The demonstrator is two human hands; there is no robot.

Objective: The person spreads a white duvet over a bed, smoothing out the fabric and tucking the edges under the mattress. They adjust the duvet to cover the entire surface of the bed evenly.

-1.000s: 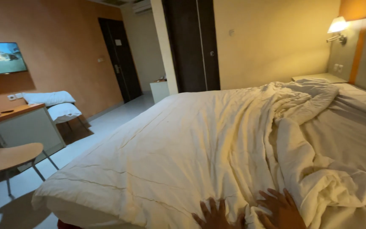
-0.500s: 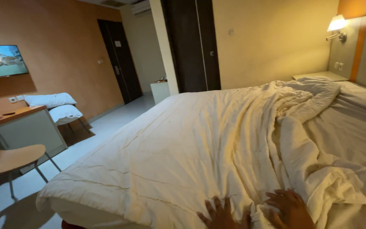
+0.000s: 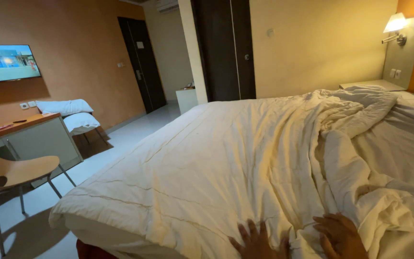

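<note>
Both hands lie palm-down with fingers spread: the left hand [image 3: 257,242] and the right hand [image 3: 340,236] press flat, gripping nothing. The white duvet [image 3: 226,163] lies under them, spreading away across the bed [image 3: 92,237].

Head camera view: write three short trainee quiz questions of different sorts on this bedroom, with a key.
1. True or false: both hands lie flat on the white duvet.
2. Where is the lit lamp? A) on the desk B) on the wall by the headboard C) on the floor
3. What lies stacked beside the desk?

Key:
1. True: the left hand and right hand press the duvet at the near edge.
2. B
3. Two white pillows.
</note>
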